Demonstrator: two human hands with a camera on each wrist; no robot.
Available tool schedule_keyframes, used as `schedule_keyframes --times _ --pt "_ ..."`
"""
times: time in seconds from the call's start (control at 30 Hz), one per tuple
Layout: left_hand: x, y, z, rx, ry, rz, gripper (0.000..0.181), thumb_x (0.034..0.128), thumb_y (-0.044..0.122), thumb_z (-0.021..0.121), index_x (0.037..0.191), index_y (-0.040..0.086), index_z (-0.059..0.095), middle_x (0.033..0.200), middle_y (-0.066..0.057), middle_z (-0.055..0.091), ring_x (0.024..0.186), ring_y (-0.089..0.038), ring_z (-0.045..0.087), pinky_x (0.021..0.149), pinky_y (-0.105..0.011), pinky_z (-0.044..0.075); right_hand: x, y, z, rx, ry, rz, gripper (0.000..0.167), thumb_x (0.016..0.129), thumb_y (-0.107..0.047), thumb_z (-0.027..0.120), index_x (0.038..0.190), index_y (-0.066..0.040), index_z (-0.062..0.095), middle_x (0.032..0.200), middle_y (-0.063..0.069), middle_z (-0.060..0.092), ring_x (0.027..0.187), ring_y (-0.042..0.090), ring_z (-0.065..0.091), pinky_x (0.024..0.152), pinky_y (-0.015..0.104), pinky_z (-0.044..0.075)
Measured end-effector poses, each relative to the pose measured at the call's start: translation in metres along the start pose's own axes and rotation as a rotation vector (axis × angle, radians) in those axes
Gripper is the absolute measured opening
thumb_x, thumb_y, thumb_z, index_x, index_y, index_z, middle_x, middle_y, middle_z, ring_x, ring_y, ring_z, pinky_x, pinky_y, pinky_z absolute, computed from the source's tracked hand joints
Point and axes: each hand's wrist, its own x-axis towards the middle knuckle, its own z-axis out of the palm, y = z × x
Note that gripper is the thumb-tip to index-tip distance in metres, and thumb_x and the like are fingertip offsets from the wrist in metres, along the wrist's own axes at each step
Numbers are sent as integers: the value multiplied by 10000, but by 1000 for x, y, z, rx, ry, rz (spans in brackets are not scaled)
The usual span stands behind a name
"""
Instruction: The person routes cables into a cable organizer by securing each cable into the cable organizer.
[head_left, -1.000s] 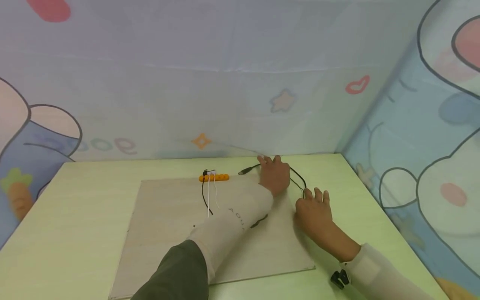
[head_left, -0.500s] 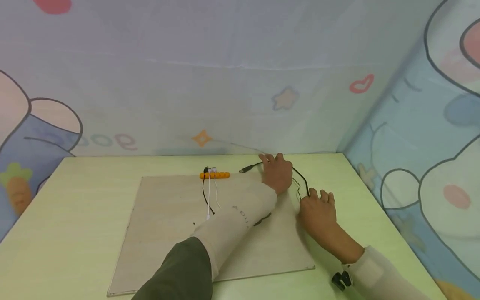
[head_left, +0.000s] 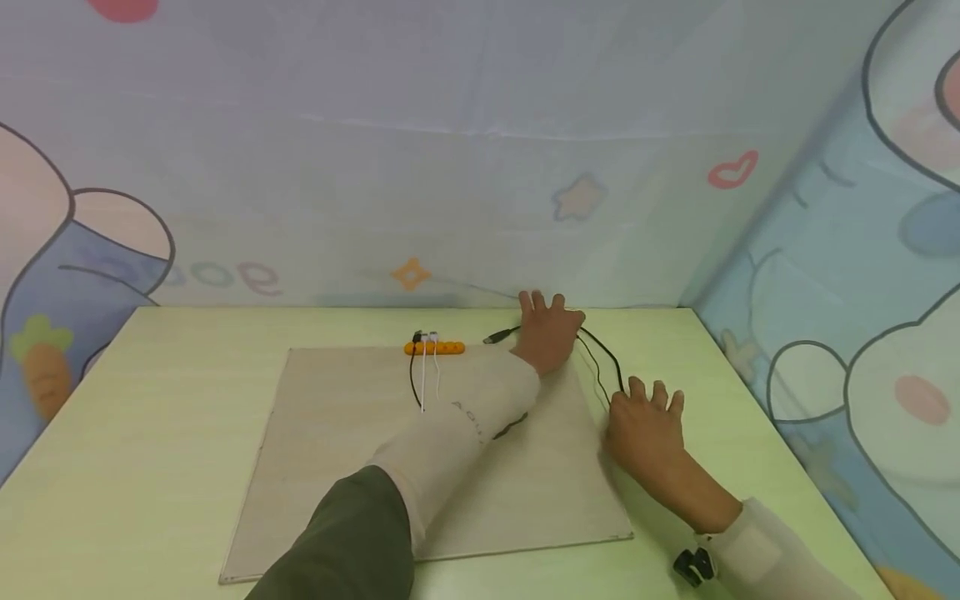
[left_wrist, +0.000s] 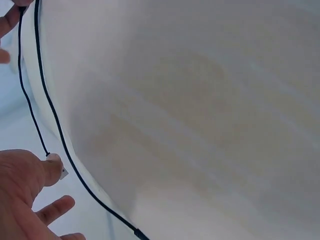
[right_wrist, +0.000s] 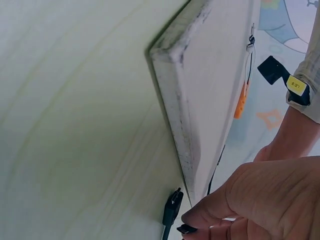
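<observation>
My left hand (head_left: 551, 332) is beyond the board's far right corner. Its thumb (left_wrist: 50, 170) and a finger pinch a small silver-tipped plug (left_wrist: 64, 173) on a thin black cable (left_wrist: 27, 100). Over the board's right side, my right hand (head_left: 647, 425) pinches a small black plug (right_wrist: 187, 229) between thumb and finger. In the left wrist view the thin cable runs up to the right hand. A thicker black cable (head_left: 606, 350) curves from the left hand towards the right one. Its USB plug (head_left: 501, 336) lies left of the left hand.
A beige board (head_left: 330, 467) lies on the pale table (head_left: 127, 433). At its far edge an orange cable holder (head_left: 450, 348) carries black and white cables. A dark strip (head_left: 511, 426) shows beside the left sleeve. Another black plug (right_wrist: 173, 206) lies beside the board's edge. Printed cloth walls (head_left: 337, 167) stand behind.
The left hand has shifted slightly away and left, its fingers more spread. My right hand has eased slightly right and nearer. The head view has shifted a little.
</observation>
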Motion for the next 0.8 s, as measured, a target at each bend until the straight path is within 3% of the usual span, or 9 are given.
schedule_keyframes --times 0.23,0.5,0.6,0.8 --pt "-2 -16 -11 -106 -84 24 322 1209 295 482 1302 325 788 1377 -53 728 1406 -415 624 1228 -608 347 -4 3 1 -10 35 -22 158 962 -32 675 1066 79 714 1329 365 666 1338 713 562 1114 900 409" --pt "3 -31 -15 -318 -228 10 195 1191 363 560 1215 280 734 1323 -41 668 1236 -345 595 1232 -615 277 -4 9 2 -20 63 -36 91 959 -14 652 985 59 698 1301 369 674 1322 731 562 1101 911 405" --pt "7 -33 -12 -325 -258 6 189 1189 380 566 1215 279 724 1343 -36 654 1271 -351 578 1250 -627 259 -4 8 2 -25 67 -51 101 966 -12 661 1018 59 709 1327 369 668 1337 723 559 1108 904 408" --pt "10 -45 -6 -286 -244 25 211 1175 360 588 1252 288 771 1448 -51 633 1572 -470 427 1292 -674 224 -3 5 2 4 65 -83 153 983 -13 686 1124 44 710 1473 372 621 1421 708 525 1157 887 392"
